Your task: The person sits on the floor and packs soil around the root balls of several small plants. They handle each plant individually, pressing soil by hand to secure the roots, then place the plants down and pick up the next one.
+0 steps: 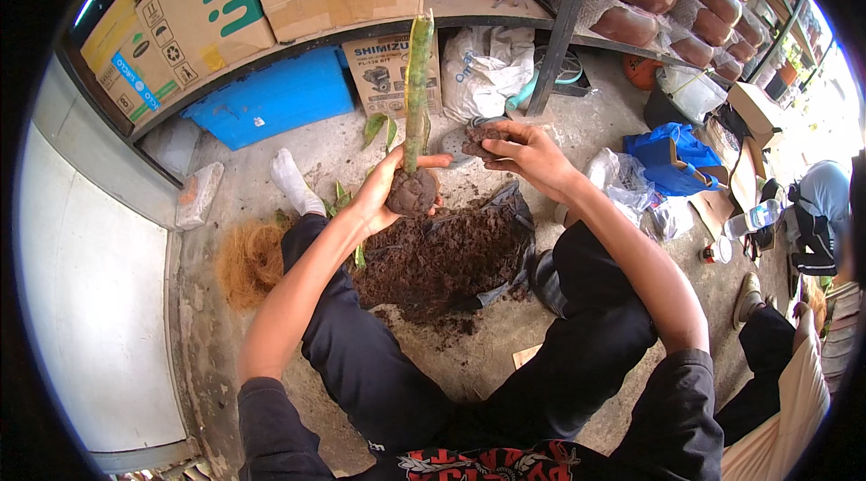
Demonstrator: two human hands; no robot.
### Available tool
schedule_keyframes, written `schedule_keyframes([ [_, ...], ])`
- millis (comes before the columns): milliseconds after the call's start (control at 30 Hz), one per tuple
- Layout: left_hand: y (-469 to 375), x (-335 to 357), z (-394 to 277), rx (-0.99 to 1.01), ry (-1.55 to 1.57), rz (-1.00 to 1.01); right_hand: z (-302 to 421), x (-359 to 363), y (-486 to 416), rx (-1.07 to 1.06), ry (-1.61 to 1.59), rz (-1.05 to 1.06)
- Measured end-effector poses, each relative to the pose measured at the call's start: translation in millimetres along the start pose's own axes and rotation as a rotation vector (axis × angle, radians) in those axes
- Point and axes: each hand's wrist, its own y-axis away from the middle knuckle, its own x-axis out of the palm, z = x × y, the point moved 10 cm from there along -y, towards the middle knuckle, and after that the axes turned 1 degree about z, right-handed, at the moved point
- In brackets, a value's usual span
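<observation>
My left hand (380,193) grips the base of a thick green plant stem (418,75), which points away from me. A rounded ball of dark soil (411,192) is packed around the stem's lower end, resting against my palm. To the right, my right hand (524,159) pinches a clump of moist brown soil (482,139) between thumb and fingers, apart from the stem. Below both hands a heap of loose brown growing medium (446,257) lies on a black plastic sheet (521,210). A few green leaves (379,129) show behind my left hand.
Tan fibre (250,264) lies by my left leg. A blue plastic bin (270,98), a pump carton (394,78) and a white sack (487,71) stand under the shelf (473,10). Blue bag (676,153), bottle (754,218) and cup (716,252) sit right, near another person (778,373).
</observation>
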Motion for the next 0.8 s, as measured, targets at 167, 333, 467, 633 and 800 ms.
schedule_keyframes([
  [167, 6, 6, -8, 0.042, 0.036, 0.029, 10, 19, -2, -0.019, 0.127, 0.075],
  [333, 5, 6, -11, 0.075, 0.043, -0.005, 12, 42, -5, -0.097, 0.212, 0.085],
  [467, 3, -17, -11, 0.126, 0.145, -0.094, 16, 57, -3, -0.015, -0.077, 0.124],
  [633, 6, -32, -12, 0.126, 0.272, -0.191, 13, 49, -9, 0.037, 0.035, 0.108],
  [800, 4, -38, -9, 0.108, 0.337, -0.137, 9, 46, -11, 0.032, 0.26, 0.087],
])
